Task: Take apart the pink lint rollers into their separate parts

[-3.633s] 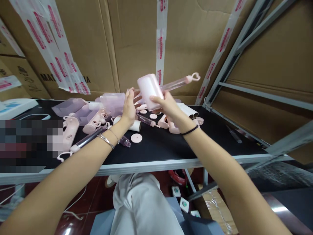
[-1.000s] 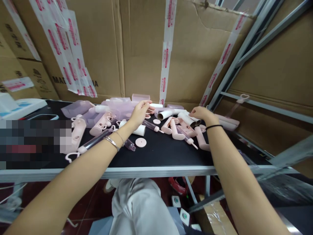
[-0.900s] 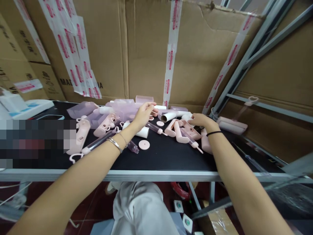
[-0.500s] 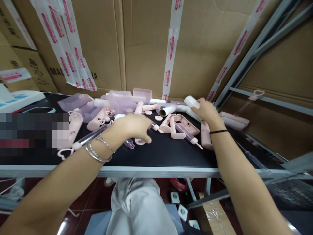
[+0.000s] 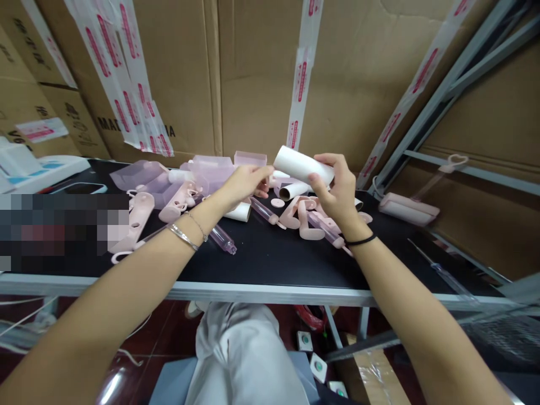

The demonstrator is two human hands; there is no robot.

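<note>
My right hand (image 5: 337, 188) grips a white lint roller refill (image 5: 301, 164), raised above the table and tilted down to the right. My left hand (image 5: 253, 181) is at the refill's left end with its fingers curled together; what they hold, if anything, is hidden. Below it lie another white roll (image 5: 239, 211) and a clear purple tube handle (image 5: 264, 211). A white roll with a brown core (image 5: 293, 190) rests behind the pink curved shells (image 5: 310, 225). Close to my right wrist is a second purple handle (image 5: 327, 229).
Translucent purple covers (image 5: 211, 171) are piled against the cardboard wall (image 5: 253, 79). Pink shells (image 5: 135, 222) lie at left, near a blurred-out area. A pink lint roller with a heart loop (image 5: 409, 208) and a thin pointed tool (image 5: 439, 270) are at right, beside the metal frame (image 5: 439, 95).
My right hand has lifted the white refill and brought it left, turning it lengthwise. My left hand has moved up and right to the refill's end, and its fingers have curled.
</note>
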